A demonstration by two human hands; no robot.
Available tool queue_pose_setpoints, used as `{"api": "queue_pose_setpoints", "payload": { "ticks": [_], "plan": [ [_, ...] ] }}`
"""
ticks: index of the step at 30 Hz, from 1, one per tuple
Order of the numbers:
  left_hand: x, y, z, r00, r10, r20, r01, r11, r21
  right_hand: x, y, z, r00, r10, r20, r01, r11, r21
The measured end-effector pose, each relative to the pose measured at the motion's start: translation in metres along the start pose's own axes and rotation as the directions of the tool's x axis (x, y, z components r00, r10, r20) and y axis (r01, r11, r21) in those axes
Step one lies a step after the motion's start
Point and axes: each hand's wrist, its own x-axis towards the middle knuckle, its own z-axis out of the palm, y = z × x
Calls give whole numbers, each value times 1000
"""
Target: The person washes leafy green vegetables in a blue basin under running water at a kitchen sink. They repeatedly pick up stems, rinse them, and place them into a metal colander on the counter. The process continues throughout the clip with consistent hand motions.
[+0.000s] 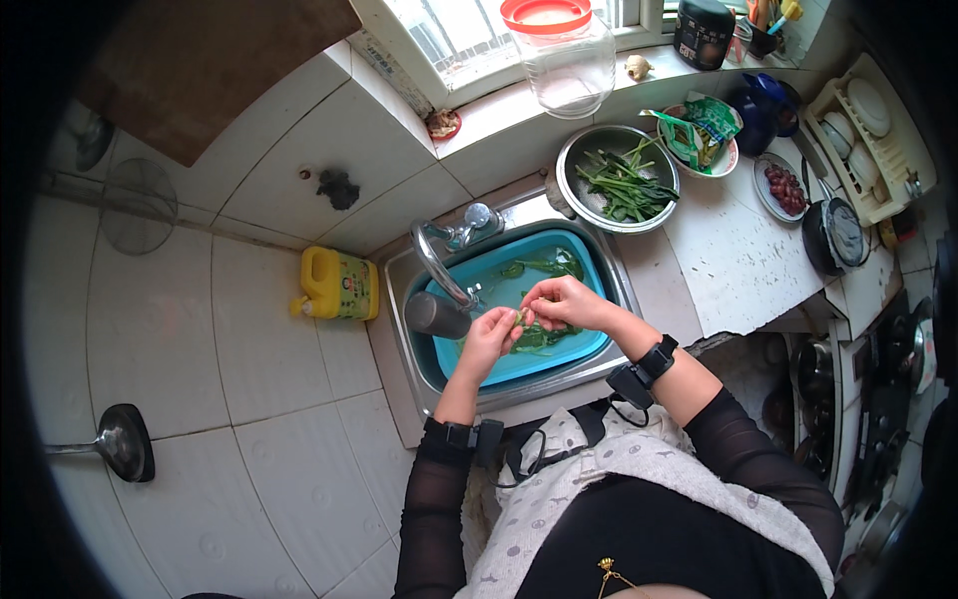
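My left hand [488, 341] and my right hand [566, 302] meet above a blue plastic basin [490, 273] set in a steel sink. Between their pinched fingertips is a small piece of pale green vegetable [520, 318], mostly covered by the fingers. Leafy greens [557, 263] float in the basin's water, partly hidden under my right hand. A curved chrome faucet [430, 251] reaches over the basin's left side, with a dark grey cylindrical fitting [438, 315] beside my left hand. Cut greens lie in a steel colander [566, 196] right of the sink.
A yellow jug [320, 288] stands left of the sink. On the right counter are a bowl [724, 161] holding a green packet, a plate of red grapes [783, 191], a dark pot [819, 238] and a dish rack [891, 180]. A red-lidded clear jar [572, 71] occupies the windowsill.
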Motion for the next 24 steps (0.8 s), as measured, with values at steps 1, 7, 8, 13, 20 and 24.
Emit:
{"api": "queue_pose_setpoints", "payload": {
  "ticks": [1,7,8,13,20,24],
  "plan": [
    [0,-1,-1,999,-39,-13,38,999,-24,1,1,0,1000,1,12,-2,1000,31],
    [2,-7,-6,996,-78,31,81,993,-87,6,6,-1,999,46,22,-45,999,-21],
    [2,-8,-7,997,-67,36,70,993,-92,7,6,-1,997,74,29,-76,996,49],
    [3,-10,-11,995,-94,28,96,988,-120,13,6,2,998,50,30,-47,992,-118],
    [5,-6,-15,996,-70,46,75,989,-125,14,3,0,995,76,62,-77,997,19],
    [7,-9,-13,999,-17,51,23,993,-115,14,9,-9,989,111,95,-120,988,97]
  ]
}}
